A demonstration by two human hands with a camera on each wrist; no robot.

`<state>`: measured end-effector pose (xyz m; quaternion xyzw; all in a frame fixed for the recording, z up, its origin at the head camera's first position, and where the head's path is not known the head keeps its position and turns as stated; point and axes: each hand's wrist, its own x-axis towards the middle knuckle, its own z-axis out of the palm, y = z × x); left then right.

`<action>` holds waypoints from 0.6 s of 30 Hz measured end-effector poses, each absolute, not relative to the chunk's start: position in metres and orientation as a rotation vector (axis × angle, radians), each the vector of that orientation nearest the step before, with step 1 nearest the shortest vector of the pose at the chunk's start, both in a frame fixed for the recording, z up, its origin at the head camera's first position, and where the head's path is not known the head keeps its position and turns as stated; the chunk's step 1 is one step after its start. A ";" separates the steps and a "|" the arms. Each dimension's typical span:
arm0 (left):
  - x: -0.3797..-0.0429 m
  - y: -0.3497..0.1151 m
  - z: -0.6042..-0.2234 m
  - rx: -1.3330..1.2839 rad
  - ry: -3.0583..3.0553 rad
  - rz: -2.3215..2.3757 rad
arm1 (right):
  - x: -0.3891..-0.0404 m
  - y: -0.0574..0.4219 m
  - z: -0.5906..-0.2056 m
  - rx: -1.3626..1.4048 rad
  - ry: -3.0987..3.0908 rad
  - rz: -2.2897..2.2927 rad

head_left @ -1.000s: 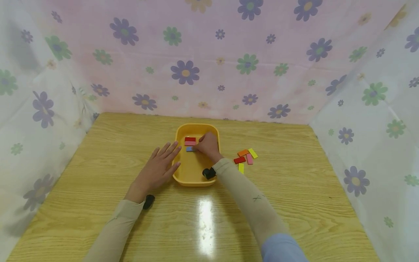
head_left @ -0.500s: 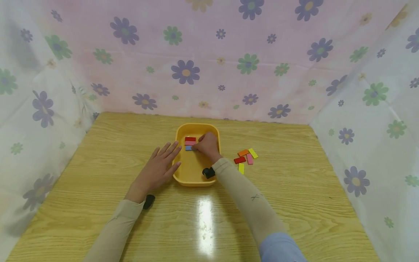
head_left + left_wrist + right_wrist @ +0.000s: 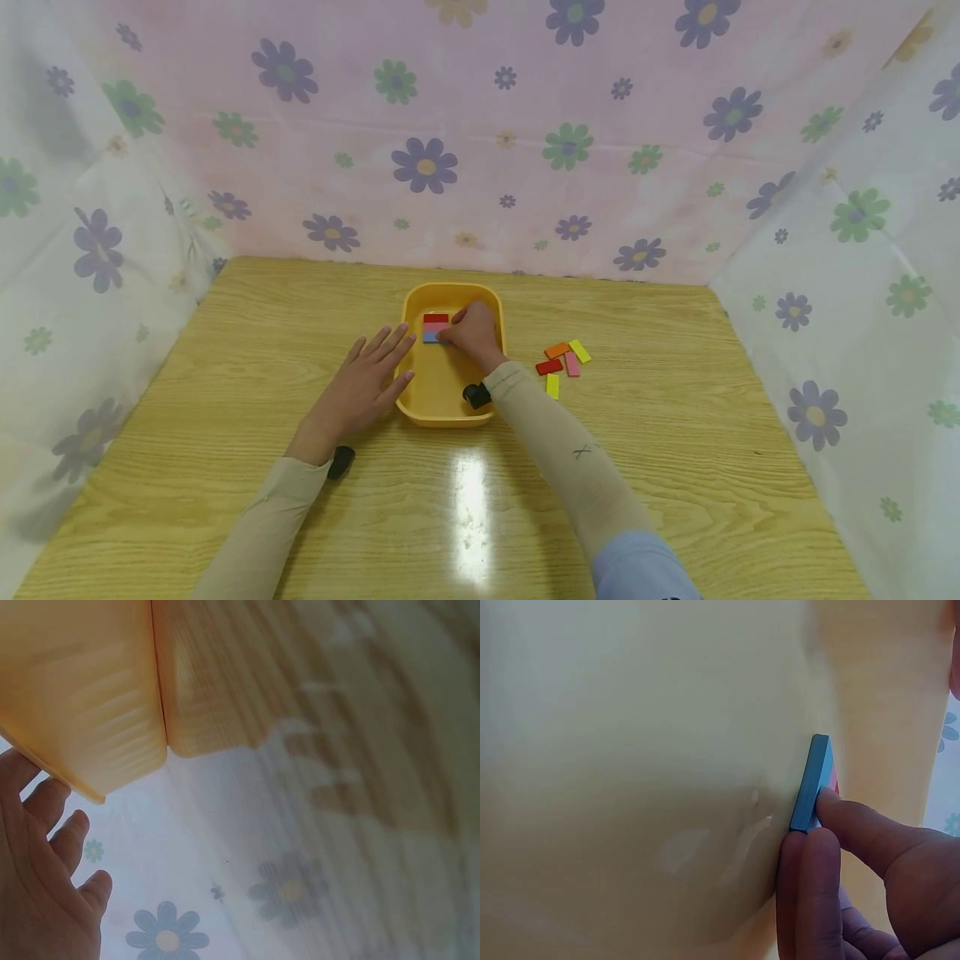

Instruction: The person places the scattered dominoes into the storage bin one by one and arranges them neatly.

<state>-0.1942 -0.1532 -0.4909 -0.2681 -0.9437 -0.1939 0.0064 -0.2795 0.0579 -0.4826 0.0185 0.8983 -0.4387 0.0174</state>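
My right hand (image 3: pixel 476 332) reaches into the yellow plastic tray (image 3: pixel 442 422) and pinches the right end of a blue rectangular tile (image 3: pixel 430 338). In the right wrist view, the thumb is on top of the blue tile (image 3: pixel 811 784) and the fingertips are at its near end. Beyond it lie a pink tile (image 3: pixel 433 328) and a red tile (image 3: pixel 436 318), stacked in line against the blue one. My left hand (image 3: pixel 356 393) has its fingers spread over the tray's left rim. The left wrist view shows the fingers at the tray's outer wall (image 3: pixel 90 705).
Right of the tray lie loose tiles on the wooden table (image 3: pixel 675 433): an orange one (image 3: pixel 557 350), a red one (image 3: pixel 549 367), a pink one (image 3: pixel 572 364) and yellow ones (image 3: pixel 552 386). Flower-printed cloth (image 3: pixel 495 200) stands behind and at both sides.
The blue tile has slid away from me, closing the gap to the pink tile, with my right hand moving along slightly. The left hand has stayed in place.
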 end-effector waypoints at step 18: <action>-0.193 -0.153 -0.487 -0.839 -2.957 -0.588 | -0.285 0.057 -0.478 0.100 2.733 -1.340</action>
